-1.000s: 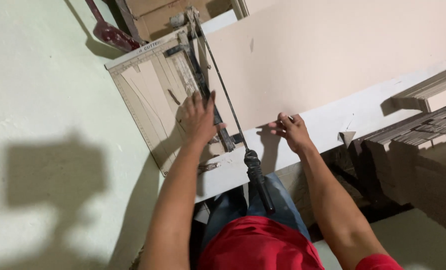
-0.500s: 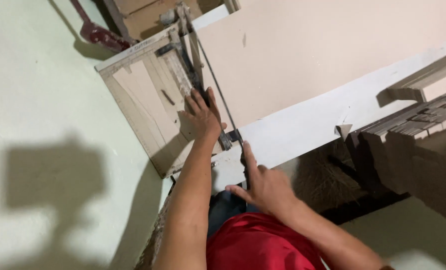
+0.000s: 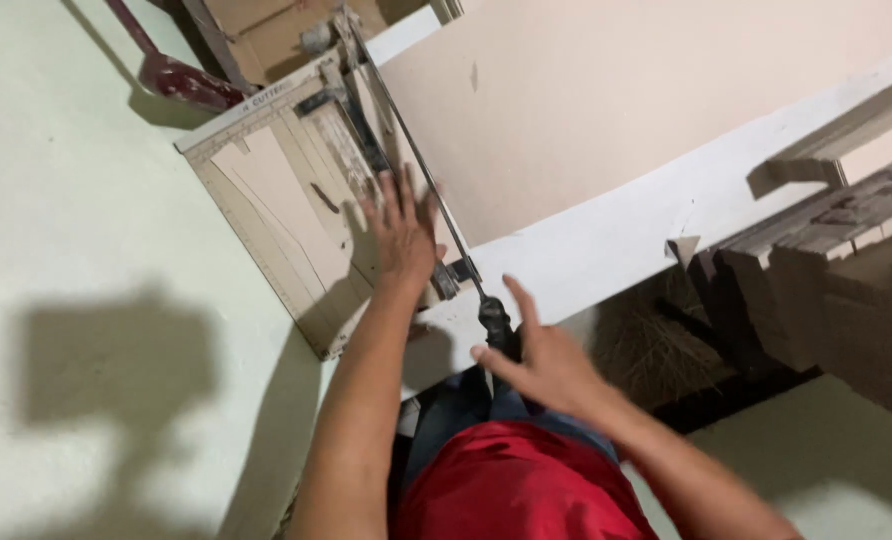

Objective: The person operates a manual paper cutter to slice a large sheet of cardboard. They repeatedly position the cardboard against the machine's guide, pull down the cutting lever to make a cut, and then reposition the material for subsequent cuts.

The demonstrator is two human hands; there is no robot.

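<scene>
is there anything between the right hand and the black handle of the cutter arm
Nothing visible does. The right hand is open right at the black handle, which shows just past its index finger, with no object between them. The left hand lies flat on the cutter board, off to the side.

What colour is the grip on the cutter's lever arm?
Black: the handle grip shows dark beside the right hand in the head view.
</scene>
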